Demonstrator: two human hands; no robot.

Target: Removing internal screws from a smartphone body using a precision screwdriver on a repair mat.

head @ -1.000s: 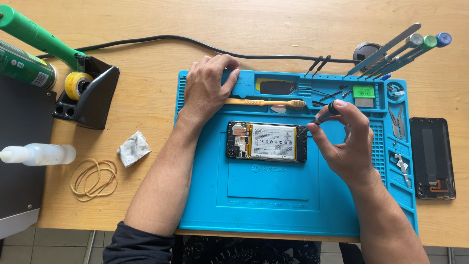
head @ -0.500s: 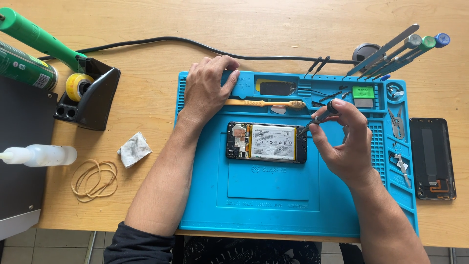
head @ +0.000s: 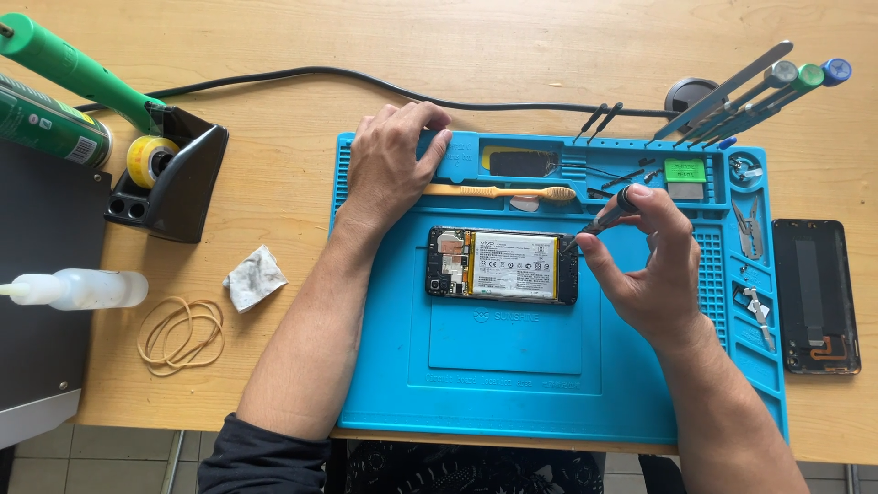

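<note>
1. The opened phone (head: pixel 501 265) lies unclamped mid-mat (head: pixel 512 384); it could be shoved sideways by tool pressure.
2. A small screwdriver (head: pixel 604 218) is pinched in the right hand (head: pixel 651 270), tip at the phone's right edge; a slip could scar the board.
3. The left hand (head: pixel 389 165) rests flat, empty, apparently off the phone, so nothing is steadied.

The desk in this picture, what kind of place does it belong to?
Probably a phone repair bench: an opened phone lies on a blue repair mat, the right hand holds a small screwdriver, and a soldering iron stand sits nearby.
</note>
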